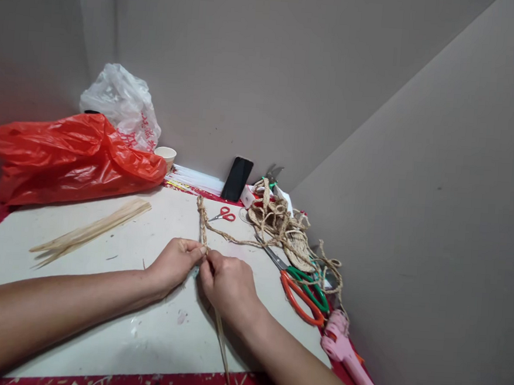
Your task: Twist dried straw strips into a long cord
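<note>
A braided straw cord [203, 221] stands out beyond my hands over the white board [159, 332], and a thinner length of it runs right to the tangled rope. My left hand [177, 264] pinches the cord's near end between thumb and fingers. Right beside it, my right hand [227, 278] is closed on the same end, its fingertips partly hidden. Loose straw strands [222, 345] hang down toward the front edge from under my right hand. A bundle of flat dry strips [93, 231] lies at the left.
Small red scissors [226, 214] lie beyond my hands. At the right are large scissors [302, 298], tangled rope [277, 217] and a pink glue gun [351, 360]. A phone [237, 179], paper cup [166, 155], red bag [78, 159] and white bag [124, 104] are at the back.
</note>
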`<state>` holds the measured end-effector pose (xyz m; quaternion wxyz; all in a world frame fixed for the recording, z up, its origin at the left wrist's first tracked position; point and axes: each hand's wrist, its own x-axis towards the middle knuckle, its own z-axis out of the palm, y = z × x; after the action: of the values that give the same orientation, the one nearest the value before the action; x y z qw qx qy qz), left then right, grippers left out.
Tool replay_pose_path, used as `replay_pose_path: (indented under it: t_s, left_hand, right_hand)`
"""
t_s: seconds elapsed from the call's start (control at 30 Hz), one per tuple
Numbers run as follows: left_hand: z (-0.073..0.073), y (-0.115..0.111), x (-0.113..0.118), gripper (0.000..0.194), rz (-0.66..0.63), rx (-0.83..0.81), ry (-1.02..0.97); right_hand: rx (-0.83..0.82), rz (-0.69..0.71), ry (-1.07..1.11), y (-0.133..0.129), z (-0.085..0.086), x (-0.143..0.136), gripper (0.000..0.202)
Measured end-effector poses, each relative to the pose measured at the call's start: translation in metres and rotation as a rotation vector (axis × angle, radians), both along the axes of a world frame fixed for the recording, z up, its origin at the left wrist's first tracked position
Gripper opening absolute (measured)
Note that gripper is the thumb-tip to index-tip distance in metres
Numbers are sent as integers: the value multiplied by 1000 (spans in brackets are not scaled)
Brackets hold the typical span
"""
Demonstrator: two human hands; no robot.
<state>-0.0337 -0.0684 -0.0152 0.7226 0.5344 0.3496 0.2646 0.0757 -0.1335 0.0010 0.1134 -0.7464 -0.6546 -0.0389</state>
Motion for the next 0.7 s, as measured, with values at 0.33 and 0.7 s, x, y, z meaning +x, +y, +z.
replay_pose_path:
  t_s: [0.33,0.7]
  left_hand:
    - [1,7,1,10,28,-153,50]
    - [4,16,-2,15,-126,-116,-11]
  right_hand:
    - [-91,190,-2,-9,12,-7,21]
    - [-190,145,1011,17,5,28,33]
